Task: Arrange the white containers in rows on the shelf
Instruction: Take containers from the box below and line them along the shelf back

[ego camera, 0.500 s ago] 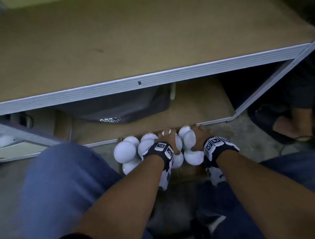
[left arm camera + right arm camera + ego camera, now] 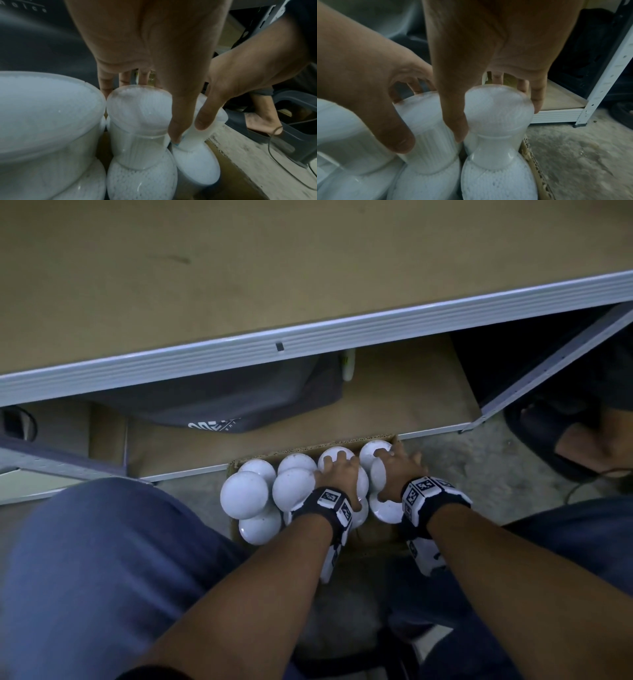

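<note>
Several white containers stand in two layers in a cardboard box (image 2: 260, 457) on the floor in front of the shelf. My left hand (image 2: 337, 472) grips the top of one upper white container (image 2: 329, 455), fingers behind it and thumb in front. In the left wrist view that container (image 2: 137, 121) sits under my palm. My right hand (image 2: 394, 467) grips the neighbouring white container (image 2: 370, 448) at the box's far right corner. The right wrist view shows this container (image 2: 496, 102) between thumb and fingers. Other containers (image 2: 245, 494) stand untouched to the left.
The upper shelf board (image 2: 239, 268) with its white front rail (image 2: 308, 337) spans the view. A dark bag (image 2: 222, 402) lies on the lower shelf board (image 2: 404, 398). A foot in a sandal (image 2: 582, 440) is at right, my knee (image 2: 102, 559) at left.
</note>
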